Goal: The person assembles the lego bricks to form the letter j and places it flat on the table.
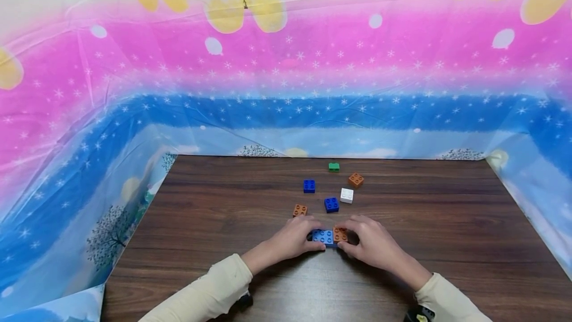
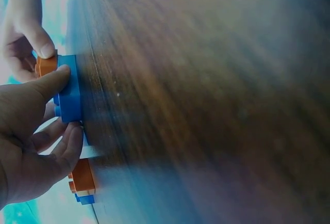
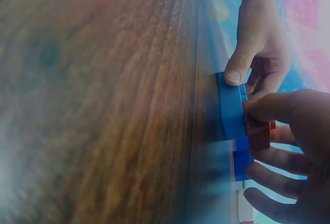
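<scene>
A long light blue toy brick (image 1: 322, 237) lies on the table, studs up, between the two hands. My left hand (image 1: 290, 238) pinches its left part between thumb and fingers. On the right end of that brick sits a smaller orange brick (image 1: 340, 234), which my right hand (image 1: 376, 243) grips by its sides. In the left wrist view the thumb presses the near side face of the blue brick (image 2: 70, 97). From the right wrist, the orange brick (image 3: 259, 131) appears against the blue one's stud side; whether it is fully pressed down I cannot tell.
Just beyond the left hand is another orange brick (image 1: 300, 209). Farther back lie two dark blue bricks (image 1: 331, 204), a white brick (image 1: 346, 195), an orange brick (image 1: 356, 179) and a green brick (image 1: 333, 167). A printed cloth (image 1: 286, 113) hangs around the wooden table (image 1: 214, 202).
</scene>
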`<state>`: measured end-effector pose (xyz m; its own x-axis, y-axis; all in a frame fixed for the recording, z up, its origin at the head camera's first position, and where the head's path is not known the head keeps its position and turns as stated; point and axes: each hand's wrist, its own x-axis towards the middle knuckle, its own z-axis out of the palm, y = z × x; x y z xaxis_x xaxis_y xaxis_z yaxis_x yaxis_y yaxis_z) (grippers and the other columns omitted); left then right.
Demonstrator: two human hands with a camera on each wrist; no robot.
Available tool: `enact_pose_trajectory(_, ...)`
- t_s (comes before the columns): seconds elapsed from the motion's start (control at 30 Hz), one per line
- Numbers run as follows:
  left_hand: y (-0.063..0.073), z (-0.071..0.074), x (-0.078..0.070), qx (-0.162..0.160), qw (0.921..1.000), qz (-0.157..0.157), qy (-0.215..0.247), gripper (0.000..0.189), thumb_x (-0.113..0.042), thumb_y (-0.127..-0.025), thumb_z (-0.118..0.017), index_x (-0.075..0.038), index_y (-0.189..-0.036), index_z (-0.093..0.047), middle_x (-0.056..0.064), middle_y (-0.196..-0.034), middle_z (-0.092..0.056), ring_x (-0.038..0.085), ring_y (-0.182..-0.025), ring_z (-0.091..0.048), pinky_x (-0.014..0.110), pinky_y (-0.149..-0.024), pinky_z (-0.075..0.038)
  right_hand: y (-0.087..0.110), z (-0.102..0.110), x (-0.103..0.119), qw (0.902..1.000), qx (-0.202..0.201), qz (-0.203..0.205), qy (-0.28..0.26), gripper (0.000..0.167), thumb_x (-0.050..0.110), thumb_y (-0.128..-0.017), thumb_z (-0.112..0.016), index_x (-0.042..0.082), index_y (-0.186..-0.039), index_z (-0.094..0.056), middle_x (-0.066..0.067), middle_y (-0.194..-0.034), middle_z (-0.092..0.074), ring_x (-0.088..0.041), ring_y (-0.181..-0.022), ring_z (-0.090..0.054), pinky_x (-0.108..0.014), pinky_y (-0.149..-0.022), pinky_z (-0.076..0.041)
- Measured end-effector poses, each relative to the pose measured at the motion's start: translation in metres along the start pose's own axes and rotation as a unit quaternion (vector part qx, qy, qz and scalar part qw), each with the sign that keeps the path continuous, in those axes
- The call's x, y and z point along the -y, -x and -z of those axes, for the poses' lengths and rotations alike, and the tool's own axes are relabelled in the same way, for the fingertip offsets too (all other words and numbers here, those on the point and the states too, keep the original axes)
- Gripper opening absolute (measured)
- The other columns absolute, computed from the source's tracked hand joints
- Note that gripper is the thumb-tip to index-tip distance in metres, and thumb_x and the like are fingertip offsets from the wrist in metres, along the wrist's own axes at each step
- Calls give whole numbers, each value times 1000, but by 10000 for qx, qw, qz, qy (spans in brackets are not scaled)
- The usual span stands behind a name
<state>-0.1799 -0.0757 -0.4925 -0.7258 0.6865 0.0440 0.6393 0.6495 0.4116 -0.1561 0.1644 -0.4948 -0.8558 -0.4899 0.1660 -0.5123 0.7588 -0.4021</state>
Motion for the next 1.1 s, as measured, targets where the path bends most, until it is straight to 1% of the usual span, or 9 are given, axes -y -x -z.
enact_pose_trajectory(0.1,0,-1,0,-23,10000,-5,-21,44,-39,-92,-77,-12,-126,-72,2,-120,-72,15,-106,-66,34,-89,-53,0,0,-1,9997,77,-86,-197,43,37,-88,-82,15,-124,-73,-10,-125,-70,-33,-118,-65,-56,-94,-51)
enact_pose_trajectory(0.23,0,-1,1,-5,10000,-9,-56,45,-40,-92,-77,-12,-126,-72,2,-121,-71,15,-107,-66,34,-90,-53,-1,-1,-2,9995,101,-135,-264,47,43,-87,-81,16,-124,-73,-6,-123,-71,-28,-113,-66,-53,-91,-53)
enact_pose_trajectory(0.33,0,-1,1,4,10000,-20,-32,45,-40,-92,-77,-12,-127,-72,2,-121,-71,15,-107,-66,34,-90,-53,-3,-3,-3,9997,85,-122,-209,49,45,-86,-81,15,-124,-73,-4,-120,-72,-25,-109,-67,-50,-88,-54)
enact_pose_trajectory(0.43,0,-1,1,1,10000,-23,3,45,-40,-92,-77,-12,-126,-72,1,-120,-71,14,-105,-66,33,-89,-53,-6,-5,-4,9998,89,-76,-168,50,44,-84,-83,14,-123,-73,-3,-118,-72,-22,-106,-68,-47,-86,-55)
enact_pose_trajectory(0.53,0,-1,2,-11,10000,-13,-8,45,-40,-91,-77,-13,-126,-72,0,-119,-72,13,-104,-65,33,-89,-52,-9,-7,-4,9998,127,-3,-143,51,42,-83,-85,12,-122,-73,-2,-114,-73,-18,-100,-68,-41,-82,-54)
enact_pose_trajectory(0.73,1,-1,2,-36,10000,9,17,44,-40,-91,-78,-14,-127,-71,-1,-118,-72,12,-102,-65,32,-89,-51,-14,-10,-6,9996,215,40,-166,50,39,-79,-89,12,-119,-74,0,-108,-73,-12,-92,-65,-34,-75,-51)
enact_pose_trajectory(0.9,2,-1,1,-86,10000,-13,26,43,-39,-90,-79,-14,-125,-72,-2,-116,-72,11,-99,-64,30,-85,-51,-17,-14,-7,9995,263,71,-187,47,39,-78,-89,13,-115,-75,4,-103,-72,-8,-88,-62,-33,-73,-49)
enact_pose_trajectory(1.0,2,-1,3,-90,9999,-89,29,43,-39,-91,-79,-14,-125,-72,-1,-115,-72,11,-98,-64,28,-84,-51,-18,-16,-7,9994,269,66,-185,44,38,-78,-89,15,-112,-75,6,-100,-71,-6,-85,-60,-32,-72,-48)
enact_pose_trajectory(1.1,2,0,7,-19,9997,-145,191,43,-38,-92,-77,-13,-127,-70,-1,-116,-72,10,-99,-63,28,-85,-50,-18,-17,-7,9995,262,44,-175,43,37,-78,-90,15,-111,-75,7,-99,-70,-5,-85,-59,-31,-72,-47)
